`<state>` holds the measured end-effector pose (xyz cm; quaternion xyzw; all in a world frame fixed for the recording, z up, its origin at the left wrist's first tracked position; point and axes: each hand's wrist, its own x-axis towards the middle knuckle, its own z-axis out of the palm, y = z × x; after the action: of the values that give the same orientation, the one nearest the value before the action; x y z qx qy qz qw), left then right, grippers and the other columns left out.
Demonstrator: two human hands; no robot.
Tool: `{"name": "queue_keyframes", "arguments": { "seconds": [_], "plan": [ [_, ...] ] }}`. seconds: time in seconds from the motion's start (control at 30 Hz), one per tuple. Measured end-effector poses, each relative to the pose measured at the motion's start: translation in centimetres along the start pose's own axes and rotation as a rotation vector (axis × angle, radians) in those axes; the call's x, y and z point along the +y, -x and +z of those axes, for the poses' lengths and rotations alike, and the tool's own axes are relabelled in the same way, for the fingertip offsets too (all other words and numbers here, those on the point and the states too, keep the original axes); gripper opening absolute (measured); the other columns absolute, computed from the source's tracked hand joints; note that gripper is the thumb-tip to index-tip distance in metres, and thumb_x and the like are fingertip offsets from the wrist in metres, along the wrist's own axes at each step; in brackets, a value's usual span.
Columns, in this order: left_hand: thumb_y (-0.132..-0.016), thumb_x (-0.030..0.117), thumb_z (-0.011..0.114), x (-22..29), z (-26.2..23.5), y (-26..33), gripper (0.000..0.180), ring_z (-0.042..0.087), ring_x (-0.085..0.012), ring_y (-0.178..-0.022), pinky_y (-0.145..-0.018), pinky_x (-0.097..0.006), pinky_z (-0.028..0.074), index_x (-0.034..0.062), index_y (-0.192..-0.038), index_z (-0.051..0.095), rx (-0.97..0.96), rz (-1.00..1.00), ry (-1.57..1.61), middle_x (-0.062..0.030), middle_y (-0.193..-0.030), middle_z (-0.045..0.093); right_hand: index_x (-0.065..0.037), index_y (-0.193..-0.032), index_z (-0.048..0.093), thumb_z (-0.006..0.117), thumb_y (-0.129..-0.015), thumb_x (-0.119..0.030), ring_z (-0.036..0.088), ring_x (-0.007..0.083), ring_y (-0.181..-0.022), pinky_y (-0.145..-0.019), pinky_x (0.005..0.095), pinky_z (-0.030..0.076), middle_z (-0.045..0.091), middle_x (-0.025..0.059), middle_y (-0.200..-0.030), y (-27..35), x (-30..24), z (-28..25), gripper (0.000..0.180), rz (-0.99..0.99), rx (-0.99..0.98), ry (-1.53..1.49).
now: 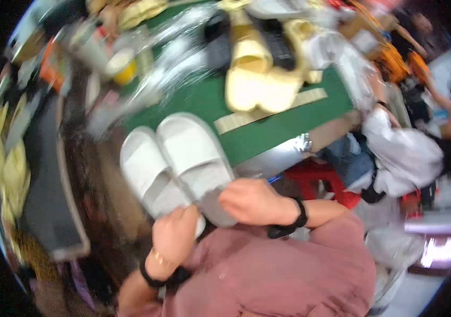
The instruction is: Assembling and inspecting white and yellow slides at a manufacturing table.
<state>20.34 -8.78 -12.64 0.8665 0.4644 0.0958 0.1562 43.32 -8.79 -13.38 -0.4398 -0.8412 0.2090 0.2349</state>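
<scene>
A pair of white slide sandals (186, 142) is held up side by side in front of me, toes pointing away. My left hand (175, 235) is closed on the heel end of the left sandal. Around the heel of the right sandal, my right hand (254, 202) is closed too. The sandals hang over the near left edge of the green-topped table (252, 145). Farther off on the table lies a pair of pale yellow sandals (259, 87), with dark sandals (220, 45) just behind them.
A pale strip (273, 110) lies along the table near the yellow sandals. Clear plastic wrapping (180, 58) covers the table's left part, near a yellow-and-white cup (122, 66). On the left runs a dark belt-like surface (43, 174). A person in white (400, 148) sits at right, beside a red stool (323, 179).
</scene>
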Motion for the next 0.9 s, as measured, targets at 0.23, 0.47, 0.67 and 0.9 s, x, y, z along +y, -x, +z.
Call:
{"name": "queue_keyframes", "arguments": {
  "seconds": [0.23,0.47,0.67,0.9],
  "plan": [
    [-0.084,0.010,0.065,-0.1,-0.5,0.1,0.004,0.058,-0.0317,-0.058,-0.051,-0.041,0.047,0.0077,-0.084,0.062,0.026,0.195,0.022,-0.0111,-0.068,0.057,-0.005,-0.078,0.053,0.063,-0.080,-0.013,0.059,0.0287,-0.072,-0.061,0.0386,0.050,0.054,0.0094,-0.076,0.6,0.0,0.3,0.013,0.020,-0.006,0.015],
    [-0.075,0.008,0.062,-0.1,-0.7,0.5,0.007,0.057,-0.0259,-0.055,-0.048,-0.037,0.047,0.0099,-0.081,0.059,0.013,0.299,-0.014,-0.0066,-0.067,0.052,-0.004,-0.079,0.057,0.061,-0.077,-0.013,0.064,0.0305,-0.075,-0.063,0.0407,0.054,0.060,0.0118,-0.077,0.2,0.0,0.8,0.010,0.019,-0.065,-0.010],
    [-0.076,0.006,0.061,-2.6,-0.3,0.1,0.013,0.061,-0.0239,-0.063,-0.053,-0.035,0.050,0.0093,-0.089,0.061,0.032,0.239,-0.084,-0.0057,-0.074,0.058,-0.006,-0.080,0.058,0.063,-0.078,-0.011,0.062,0.0286,-0.073,-0.061,0.0381,0.052,0.058,0.0089,-0.077,-0.5,0.2,0.6,0.008,-0.023,-0.045,0.083],
    [-0.076,0.007,0.064,-4.9,1.2,-0.4,0.022,0.063,-0.0225,-0.072,-0.062,-0.033,0.053,0.0064,-0.098,0.062,0.291,0.028,-0.175,-0.0060,-0.083,0.061,-0.004,-0.096,0.061,0.065,-0.079,-0.007,0.061,0.0289,-0.086,-0.073,0.0385,0.052,0.059,0.0106,-0.093,-3.3,0.1,2.7,0.018,-0.060,0.081,-0.019]
  ]
}}
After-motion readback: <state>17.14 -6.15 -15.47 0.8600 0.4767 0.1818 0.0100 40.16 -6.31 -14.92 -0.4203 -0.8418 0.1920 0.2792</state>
